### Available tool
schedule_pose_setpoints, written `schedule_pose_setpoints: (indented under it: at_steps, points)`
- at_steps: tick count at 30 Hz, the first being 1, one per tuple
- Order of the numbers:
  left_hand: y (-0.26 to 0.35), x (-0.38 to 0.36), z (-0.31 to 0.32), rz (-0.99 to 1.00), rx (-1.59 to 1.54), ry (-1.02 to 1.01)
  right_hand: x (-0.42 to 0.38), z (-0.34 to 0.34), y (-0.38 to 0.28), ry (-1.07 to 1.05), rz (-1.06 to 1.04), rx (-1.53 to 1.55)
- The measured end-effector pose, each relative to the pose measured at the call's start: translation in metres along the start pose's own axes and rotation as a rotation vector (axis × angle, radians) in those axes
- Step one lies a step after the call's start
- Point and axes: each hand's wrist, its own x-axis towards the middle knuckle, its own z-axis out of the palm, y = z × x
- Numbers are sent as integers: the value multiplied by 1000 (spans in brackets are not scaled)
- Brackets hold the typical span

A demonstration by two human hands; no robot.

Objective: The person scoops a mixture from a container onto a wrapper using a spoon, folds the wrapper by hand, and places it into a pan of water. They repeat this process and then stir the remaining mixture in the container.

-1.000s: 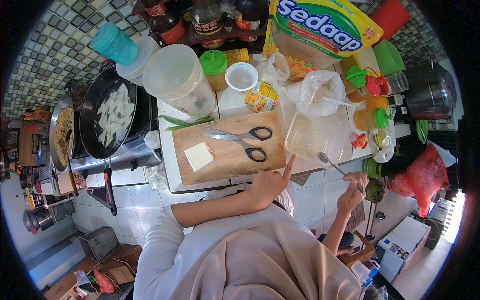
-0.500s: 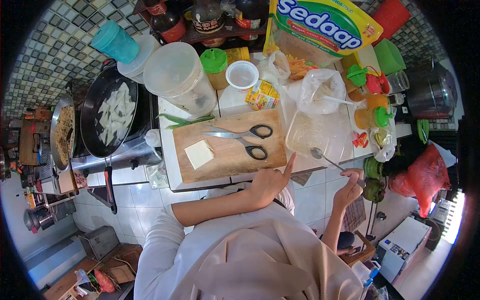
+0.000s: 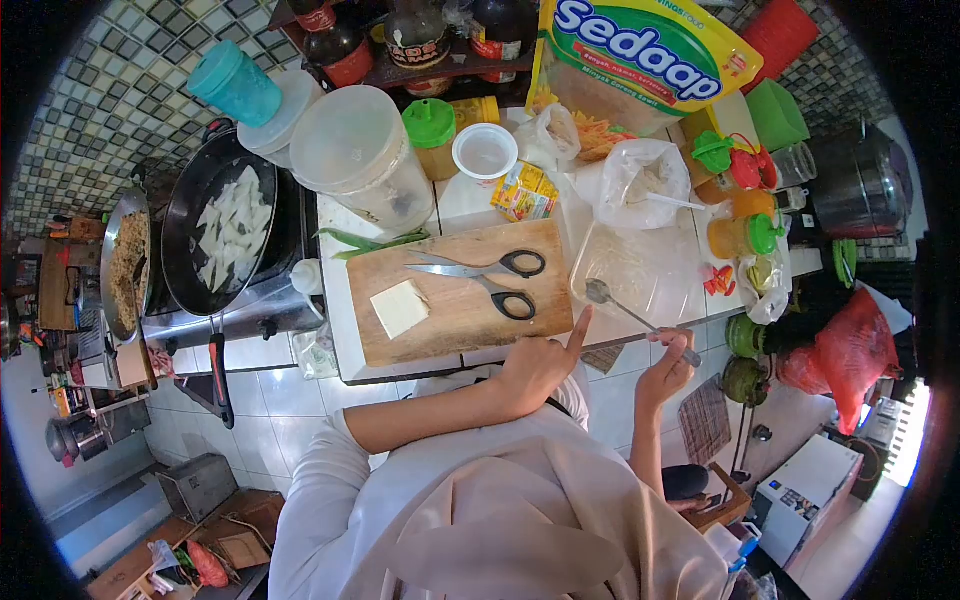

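Observation:
My right hand (image 3: 668,368) is wrapped round the handle of a metal spoon (image 3: 640,318); the spoon's bowl is over the left part of a clear plastic container (image 3: 650,265). My left hand (image 3: 540,368) has its index finger stretched out to the container's near left corner, with the other fingers curled. To its left lies a wooden cutting board (image 3: 460,335), bearing open scissors (image 3: 480,270) with black handles and a white square block (image 3: 400,309).
A black pan (image 3: 235,225) with white pieces and another pan (image 3: 130,265) with brown food stand at the left. Jars, a white cup (image 3: 484,152), a plastic bag (image 3: 645,180) and a yellow-green Sedaap pouch (image 3: 645,60) line the back. Cut red chillies (image 3: 719,280) lie right of the container.
My right hand has moved left with the spoon, and the spoon's bowl has shifted left and slightly away from me within the container's area. My left hand stays in place.

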Motion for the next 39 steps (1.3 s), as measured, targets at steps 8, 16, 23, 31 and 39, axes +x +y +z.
schedule_pose_setpoints:
  at_steps: [8,16,23,31,39]
  points:
    - [-1,-1,-2,10,30,10,4,7,2,28,83,130]
    - [0,-1,-1,17,72,25,5,1,29,-50,28,225]
    - [0,0,-1,-2,60,38,3,2,39,-104,179,390]
    - [1,0,4,-21,44,86,10,3,32,-126,331,378]
    - [1,1,1,-18,37,31,31,5,20,-144,374,433]
